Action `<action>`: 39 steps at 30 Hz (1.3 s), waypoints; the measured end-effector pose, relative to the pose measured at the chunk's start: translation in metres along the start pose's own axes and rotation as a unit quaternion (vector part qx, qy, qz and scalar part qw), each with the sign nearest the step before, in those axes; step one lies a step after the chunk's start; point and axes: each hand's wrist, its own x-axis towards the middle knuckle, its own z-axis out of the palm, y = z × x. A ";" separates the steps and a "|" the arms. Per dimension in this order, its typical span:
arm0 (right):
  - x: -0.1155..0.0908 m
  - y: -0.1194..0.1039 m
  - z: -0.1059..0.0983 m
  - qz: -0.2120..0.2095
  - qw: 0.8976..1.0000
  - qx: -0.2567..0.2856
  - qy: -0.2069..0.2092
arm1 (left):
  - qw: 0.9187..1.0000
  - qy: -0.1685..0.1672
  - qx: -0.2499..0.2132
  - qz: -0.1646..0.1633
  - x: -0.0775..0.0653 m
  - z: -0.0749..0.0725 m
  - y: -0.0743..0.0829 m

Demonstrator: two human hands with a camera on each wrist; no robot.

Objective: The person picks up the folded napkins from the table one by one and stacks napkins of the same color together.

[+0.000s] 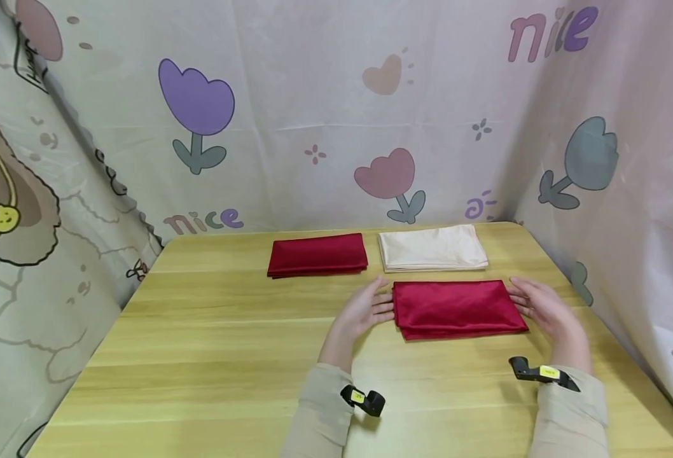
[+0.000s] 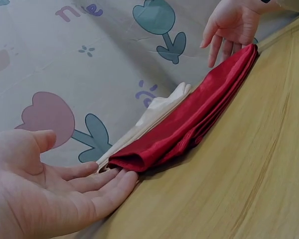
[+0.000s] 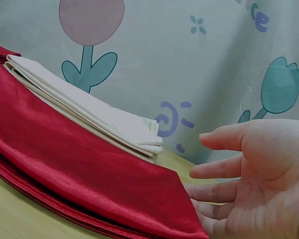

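left hand [image 1: 365,308], right hand [image 1: 545,308]: fingers extended, gripping nothing; folded rectangular crimson satin cloth [image 1: 457,308] lengthwise between, equally near.

Red cloth [image 2: 189,117]: folded in layers, lying on the table [image 2: 259,139].
Left hand [image 2: 65,194]: palm up, fingers extended, touching the red cloth's near end.
Right hand [image 2: 234,25]: at the red cloth's far end, fingers loosely extended, partly hidden behind it.
White cloth [image 2: 148,117]: folded, just behind the red cloth.
Curtain [image 2: 109,59]: beyond the red cloth, printed with tulips [image 2: 50,117].
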 end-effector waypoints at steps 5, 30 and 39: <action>0.002 -0.002 0.001 0.009 1.000 0.000 -0.004 | 1.000 0.005 0.025 -0.001 0.000 0.008 0.003; 0.005 -0.008 0.011 -0.003 0.997 0.081 0.003 | 0.988 0.069 0.104 0.087 0.006 0.024 0.007; 0.005 -0.008 0.012 -0.005 0.996 0.087 -0.003 | 0.991 0.073 0.057 0.101 0.008 0.026 0.001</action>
